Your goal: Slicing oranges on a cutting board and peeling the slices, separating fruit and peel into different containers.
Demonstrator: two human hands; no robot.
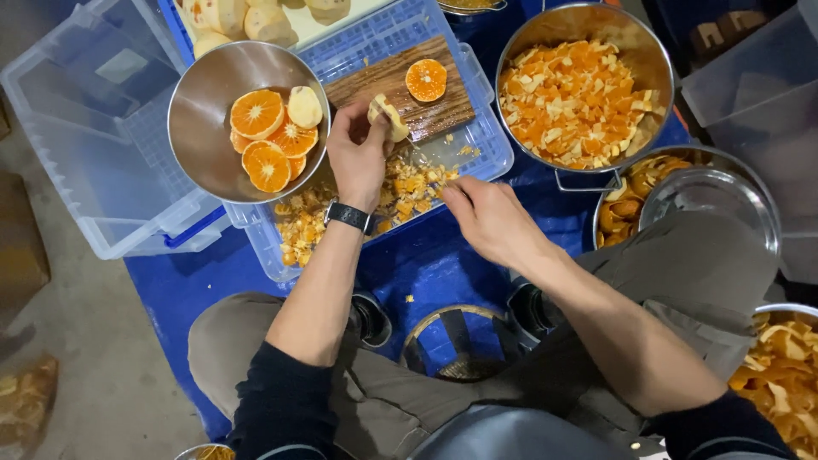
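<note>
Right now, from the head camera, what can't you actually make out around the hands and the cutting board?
- Right hand: seen from the back; the hand itself hides its fingers and anything they hold.
- Left hand: its fingers cover most of the pale fruit piece.
- Wooden cutting board: near edge behind the left hand.
- Peeled fruit: cut off by the top edge.
- Peel bowl: cut off by the right edge.

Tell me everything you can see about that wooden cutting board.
The wooden cutting board is a small brown rectangle with dark streaky grain. It lies slightly askew on an upturned clear plastic crate. One orange half sits on it, cut face up, near its far edge. Small peel scraps dot its near edge. The left hand, holding a peeled piece of fruit, hovers over its near corner.
</note>
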